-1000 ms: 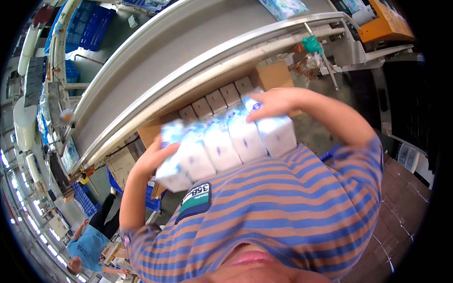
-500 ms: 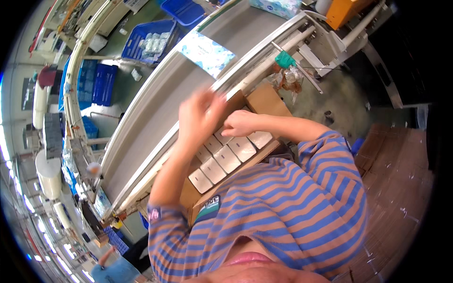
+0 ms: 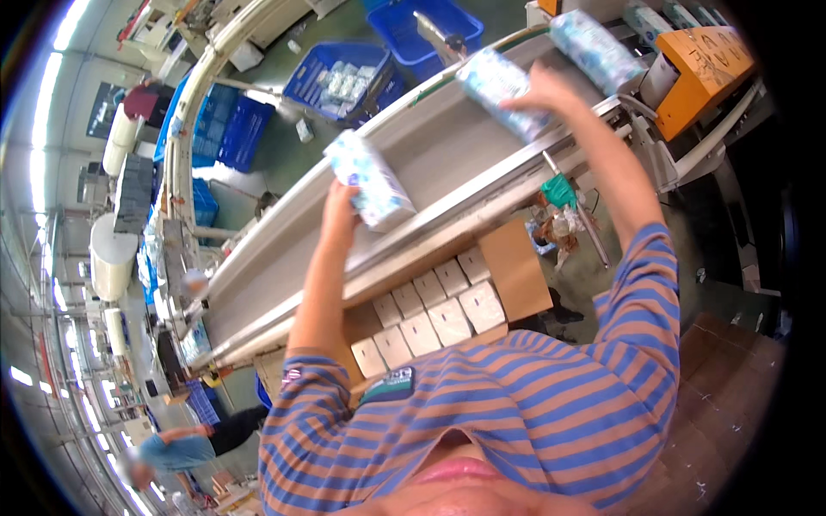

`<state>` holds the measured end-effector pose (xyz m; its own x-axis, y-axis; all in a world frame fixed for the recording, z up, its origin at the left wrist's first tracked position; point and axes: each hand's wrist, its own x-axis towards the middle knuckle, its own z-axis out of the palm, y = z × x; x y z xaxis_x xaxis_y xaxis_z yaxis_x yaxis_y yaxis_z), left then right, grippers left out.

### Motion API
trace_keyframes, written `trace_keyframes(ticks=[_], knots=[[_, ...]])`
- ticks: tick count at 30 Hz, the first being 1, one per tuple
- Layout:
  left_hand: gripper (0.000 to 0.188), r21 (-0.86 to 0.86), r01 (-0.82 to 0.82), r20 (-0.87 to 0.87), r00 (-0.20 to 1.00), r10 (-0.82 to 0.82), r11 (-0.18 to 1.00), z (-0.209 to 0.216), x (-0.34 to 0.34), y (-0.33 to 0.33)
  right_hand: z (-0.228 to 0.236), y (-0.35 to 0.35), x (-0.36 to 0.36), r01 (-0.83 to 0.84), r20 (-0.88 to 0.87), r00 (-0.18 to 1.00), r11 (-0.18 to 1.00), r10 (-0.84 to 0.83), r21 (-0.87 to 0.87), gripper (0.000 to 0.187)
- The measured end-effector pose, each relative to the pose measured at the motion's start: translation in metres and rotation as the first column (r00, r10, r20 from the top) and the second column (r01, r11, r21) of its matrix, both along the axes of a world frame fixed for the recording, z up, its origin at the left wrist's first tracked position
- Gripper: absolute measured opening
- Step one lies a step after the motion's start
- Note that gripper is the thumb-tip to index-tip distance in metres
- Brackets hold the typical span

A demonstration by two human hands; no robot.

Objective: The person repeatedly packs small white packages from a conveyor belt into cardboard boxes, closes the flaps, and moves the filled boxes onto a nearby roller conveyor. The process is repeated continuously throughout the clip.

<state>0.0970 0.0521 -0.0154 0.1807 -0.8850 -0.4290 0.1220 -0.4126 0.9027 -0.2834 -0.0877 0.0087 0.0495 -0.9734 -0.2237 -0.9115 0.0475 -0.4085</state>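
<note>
At the near side of a blue-and-white tissue pack (image 3: pixel 379 193), my left hand (image 3: pixel 341 202) has its fingers closed round the end; the pack slants over the conveyor belt. Farther right, my right hand (image 3: pixel 548 93) grips a second tissue pack (image 3: pixel 492 86) of the same kind, its fingers wrapped over the side. Between me and the conveyor stands an open cardboard carton (image 3: pixel 519 271). Two rows of packs with white ends (image 3: pixel 422 334) fill much of it, standing side by side.
Another tissue pack (image 3: pixel 596 53) lies farther up the grey conveyor belt (image 3: pixel 271 258), beside an orange machine (image 3: pixel 701 73). A rod with green wrapping (image 3: pixel 559 191) juts out near the carton. Blue crates (image 3: pixel 344 52) stand beyond the belt. Another person (image 3: pixel 176 449) is at lower left.
Both hands have moved from above the carton to the conveyor. My right hand has reached far right, my left slightly forward, and each has taken hold of a tissue pack.
</note>
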Motion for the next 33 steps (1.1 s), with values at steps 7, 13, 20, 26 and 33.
trace_keyframes(ticks=[7, 13, 20, 26, 33], knots=[[0.077, -0.341, 0.085, 0.328, 0.944, 0.034, 0.936, -0.012, -0.081, -0.032, 0.024, 0.064, 0.139, -0.602, 0.201, 0.758, 0.784, 0.620, -0.149, 0.043], [0.095, -0.430, 0.196, 0.360, 0.932, -0.032, 0.881, -0.005, -0.115, -0.053, 0.004, 0.007, -0.005, 0.145, 0.031, 0.989, 0.936, -0.143, -0.321, 0.072], [0.086, -0.447, 0.155, 0.222, 0.973, -0.059, 0.881, 0.005, -0.140, -0.068, 0.026, 0.013, 0.022, -0.245, 0.413, 0.830, 0.910, 0.375, -0.333, 0.060], [0.084, -0.437, 0.191, 0.307, 0.950, -0.054, 0.879, -0.009, -0.155, -0.082, 0.011, -0.034, -0.072, 0.262, -0.021, 0.962, 0.941, -0.273, -0.216, 0.055], [0.073, -0.402, 0.102, 0.280, 0.960, 0.016, 0.910, 0.002, -0.147, -0.065, 0.042, -0.024, -0.047, 0.138, 0.229, 0.973, 0.856, -0.023, -0.499, 0.058]])
